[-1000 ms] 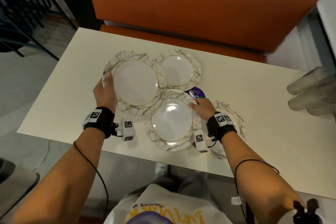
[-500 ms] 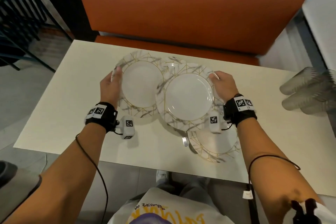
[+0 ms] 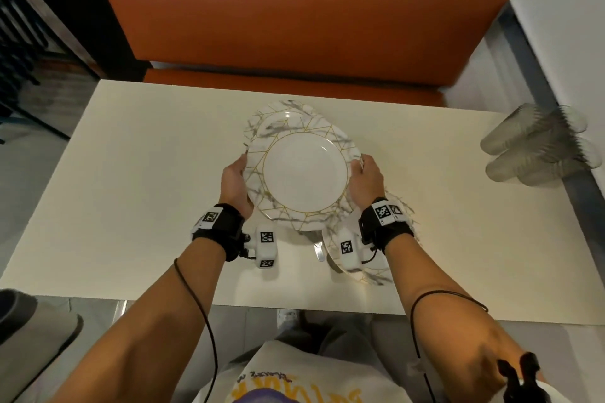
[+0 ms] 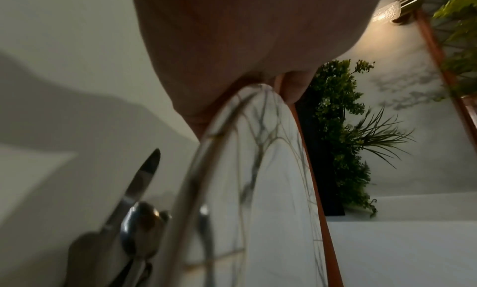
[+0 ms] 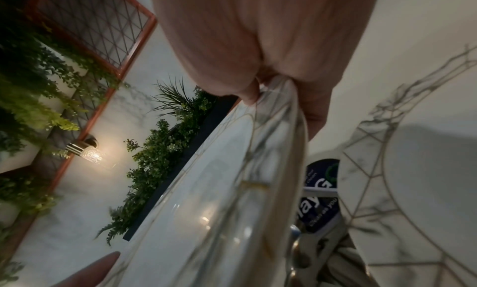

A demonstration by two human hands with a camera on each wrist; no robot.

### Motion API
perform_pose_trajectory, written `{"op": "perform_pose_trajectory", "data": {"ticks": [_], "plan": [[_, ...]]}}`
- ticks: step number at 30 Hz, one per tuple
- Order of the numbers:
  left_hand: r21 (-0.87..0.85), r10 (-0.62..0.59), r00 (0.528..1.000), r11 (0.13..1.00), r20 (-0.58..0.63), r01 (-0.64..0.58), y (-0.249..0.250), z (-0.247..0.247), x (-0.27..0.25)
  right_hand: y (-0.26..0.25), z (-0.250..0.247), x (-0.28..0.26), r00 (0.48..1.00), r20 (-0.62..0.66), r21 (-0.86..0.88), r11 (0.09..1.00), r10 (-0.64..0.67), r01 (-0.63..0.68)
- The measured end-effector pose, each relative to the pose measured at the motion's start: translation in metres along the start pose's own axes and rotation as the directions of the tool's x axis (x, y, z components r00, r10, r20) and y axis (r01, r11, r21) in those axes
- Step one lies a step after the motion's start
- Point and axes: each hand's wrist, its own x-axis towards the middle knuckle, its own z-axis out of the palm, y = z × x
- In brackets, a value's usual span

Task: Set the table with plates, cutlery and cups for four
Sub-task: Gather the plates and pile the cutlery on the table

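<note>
Marble-patterned plates with gold lines (image 3: 304,173) are stacked together above the middle of the white table (image 3: 131,173). My left hand (image 3: 235,181) grips the stack's left rim and my right hand (image 3: 366,177) grips its right rim. In the right wrist view my thumb and fingers (image 5: 271,83) pinch the plates' rims (image 5: 245,179). The left wrist view has my palm (image 4: 232,46) against the plate edge (image 4: 258,179). Another plate (image 3: 376,275) lies on the table under my right wrist. A knife (image 4: 144,175) and spoon (image 4: 140,230) lie beneath the stack.
Clear plastic cups (image 3: 540,147) lie on their sides at the table's right edge. An orange bench (image 3: 294,26) runs along the far side. A round dark sticker (image 5: 320,195) is on the table by the cutlery. Bare tabletop stretches to the left.
My hands have come together at the table's middle. The two plates they held side by side now overlap as one stack, the right-hand plate on top.
</note>
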Motion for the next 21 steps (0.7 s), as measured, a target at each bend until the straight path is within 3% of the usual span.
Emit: {"op": "perform_pose_trajectory", "data": {"ticks": [3, 6, 8, 13, 15, 18, 21], "plan": [[-0.032, -0.044, 0.999, 0.998, 0.032, 0.045, -0.014, 0.012, 0.004, 0.01, -0.015, -0.001, 0.999, -0.044, 0.007, 1.0, 0.011, -0.011], [0.112, -0.074, 0.997, 0.991, 0.021, 0.071, -0.023, 0.029, 0.006, 0.024, -0.033, 0.002, 0.998, -0.068, -0.009, 1.0, -0.014, 0.013], [0.273, -0.017, 0.996, 0.961, -0.09, 0.042, -0.033, 0.038, 0.01, 0.034, -0.046, 0.004, 0.998, -0.064, -0.007, 1.0, -0.016, 0.015], [0.412, 0.134, 0.981, 0.909, -0.143, -0.064, -0.06, 0.042, 0.031, 0.062, -0.075, 0.003, 0.998, -0.061, -0.012, 1.0, 0.02, -0.021], [0.45, 0.172, 0.978, 0.887, -0.116, -0.103, -0.067, 0.035, 0.043, 0.085, -0.084, 0.008, 0.989, -0.124, -0.142, 0.985, 0.083, -0.101], [0.482, 0.209, 0.968, 0.868, -0.141, -0.117, -0.054, 0.053, 0.019, 0.119, -0.091, 0.009, 0.939, -0.186, -0.432, 0.834, 0.29, -0.343], [0.485, 0.217, 0.957, 0.869, -0.192, -0.099, -0.049, 0.055, 0.015, 0.142, -0.095, 0.005, 0.906, -0.131, -0.47, 0.779, 0.404, -0.415]]}}
